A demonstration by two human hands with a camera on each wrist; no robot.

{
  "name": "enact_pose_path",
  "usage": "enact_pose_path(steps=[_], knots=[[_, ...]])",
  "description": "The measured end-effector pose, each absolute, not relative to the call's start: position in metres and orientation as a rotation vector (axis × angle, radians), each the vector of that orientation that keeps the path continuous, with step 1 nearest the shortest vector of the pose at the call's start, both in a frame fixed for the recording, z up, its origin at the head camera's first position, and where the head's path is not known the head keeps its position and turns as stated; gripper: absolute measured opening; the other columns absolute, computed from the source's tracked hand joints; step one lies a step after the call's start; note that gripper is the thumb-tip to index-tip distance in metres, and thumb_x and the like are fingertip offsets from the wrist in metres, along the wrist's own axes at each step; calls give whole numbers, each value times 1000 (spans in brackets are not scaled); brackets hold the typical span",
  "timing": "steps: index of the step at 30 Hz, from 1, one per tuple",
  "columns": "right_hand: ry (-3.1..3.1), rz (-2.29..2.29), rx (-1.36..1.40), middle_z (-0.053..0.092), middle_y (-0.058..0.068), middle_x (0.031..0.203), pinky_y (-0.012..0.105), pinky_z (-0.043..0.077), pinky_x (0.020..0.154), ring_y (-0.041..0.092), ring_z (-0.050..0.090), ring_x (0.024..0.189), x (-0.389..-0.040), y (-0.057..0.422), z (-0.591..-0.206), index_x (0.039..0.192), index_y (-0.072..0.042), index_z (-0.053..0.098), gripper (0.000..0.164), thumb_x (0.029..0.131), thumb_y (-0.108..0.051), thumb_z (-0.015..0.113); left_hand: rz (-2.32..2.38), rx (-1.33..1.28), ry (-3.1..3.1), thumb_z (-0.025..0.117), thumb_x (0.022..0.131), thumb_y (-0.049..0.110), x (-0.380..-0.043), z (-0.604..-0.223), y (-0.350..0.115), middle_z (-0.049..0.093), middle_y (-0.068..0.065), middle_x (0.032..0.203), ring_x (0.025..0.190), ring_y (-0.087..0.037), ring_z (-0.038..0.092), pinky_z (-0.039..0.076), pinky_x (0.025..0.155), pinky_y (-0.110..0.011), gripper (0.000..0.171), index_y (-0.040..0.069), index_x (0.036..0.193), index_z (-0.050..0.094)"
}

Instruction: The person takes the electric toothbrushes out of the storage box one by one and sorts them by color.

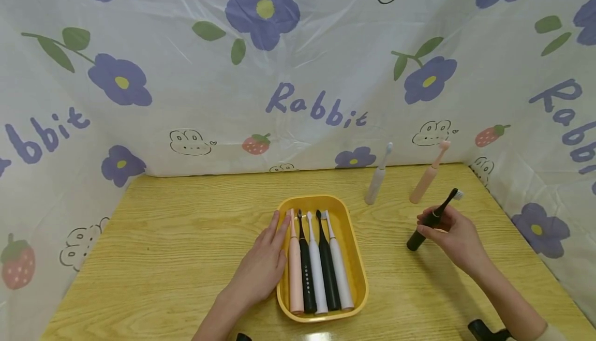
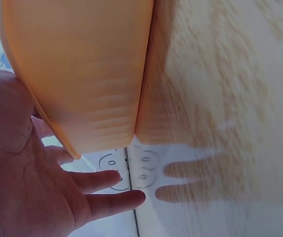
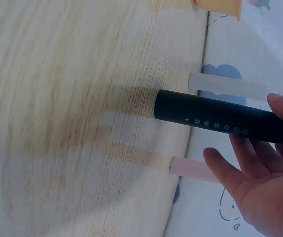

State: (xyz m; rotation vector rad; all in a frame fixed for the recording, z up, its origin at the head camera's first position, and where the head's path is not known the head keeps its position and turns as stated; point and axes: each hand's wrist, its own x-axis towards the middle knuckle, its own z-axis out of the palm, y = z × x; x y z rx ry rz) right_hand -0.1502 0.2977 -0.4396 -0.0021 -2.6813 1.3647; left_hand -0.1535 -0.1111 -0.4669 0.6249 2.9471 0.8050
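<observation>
My right hand (image 1: pixel 458 237) grips a black electric toothbrush (image 1: pixel 432 220) by its handle, between thumb and fingers. The brush leans with its white-bristled head up, and its base is close over the table. In the right wrist view, a row of small icons runs along the black handle (image 3: pixel 205 116). My left hand (image 1: pixel 263 263) rests at the left rim of a yellow tray (image 1: pixel 357 284), fingers mostly straight; in the left wrist view they extend past the tray wall (image 2: pixel 87 74). Inside the tray lie several electric toothbrushes side by side: a pink one (image 1: pixel 295 279), black ones (image 1: pixel 327 268) and white ones (image 1: pixel 341 273).
A light grey electric toothbrush (image 1: pixel 375 186) and a pink one (image 1: pixel 423 184) stand upright on the wooden table (image 1: pixel 186 237), behind the right hand. A flower-printed curtain (image 1: pixel 195 98) borders the table at the back and sides. A black object (image 1: pixel 486 330) shows beneath the right forearm.
</observation>
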Motion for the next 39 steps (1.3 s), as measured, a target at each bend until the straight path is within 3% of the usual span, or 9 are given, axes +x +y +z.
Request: enact_pose_path(steps=[6,11,14,17,20,23,30,36,39], knots=[[-2668,1367,43,69,24,116,17,56,75,-6,64,91,-151,297,-443,122,5,62,36,91,-4,77,817,626,2940,48,106,12,-154,-467,-112,9,-13,171,142,-48,38,40,109,-60,67,12,166,18],[-2666,1303,59,64,25,127,12,51,82,-13,57,98,-147,296,-439,133,3,56,49,91,-8,78,818,629,2938,48,106,12,-154,-467,-112,8,-13,171,142,-48,37,40,109,-60,67,12,166,18],[-2592,1247,26,57,18,137,8,46,87,-14,49,105,-142,293,-431,142,1,47,60,92,-10,78,812,640,2942,48,106,12,-155,-468,-112,8,-13,171,142,-47,37,40,110,-59,67,12,166,18],[-2302,1330,-25,54,7,136,9,43,92,-5,50,110,-139,287,-423,145,-2,44,61,92,-3,74,814,647,2943,49,106,11,-155,-467,-113,7,-13,171,142,-47,37,40,109,-59,68,12,166,17],[-1778,1521,107,54,6,126,18,43,98,11,55,111,-139,278,-415,138,3,46,54,91,3,71,819,649,2941,49,105,11,-155,-467,-113,7,-13,171,143,-47,37,40,109,-59,68,11,166,18],[-1367,1573,324,53,16,116,27,45,98,22,57,105,-142,266,-403,124,11,47,45,87,4,72,814,652,2944,49,105,11,-155,-468,-113,8,-13,171,143,-47,37,40,110,-59,67,11,166,18],[-1108,1488,583,52,24,105,29,50,97,25,60,100,-140,220,-373,103,17,45,46,86,-6,81,831,647,2944,48,105,11,-155,-468,-113,8,-14,171,143,-46,36,39,111,-58,67,10,165,19],[-1326,1583,924,55,23,114,30,50,99,25,60,107,-137,188,-382,117,23,45,33,100,0,60,851,637,2936,48,105,10,-155,-467,-112,9,-13,171,144,-45,35,38,112,-58,66,10,165,19],[-1688,1713,878,56,16,122,28,53,94,22,61,109,-131,177,-391,130,15,45,28,104,5,47,840,640,2938,48,105,11,-155,-467,-112,10,-13,171,144,-46,36,38,112,-59,66,10,165,20]])
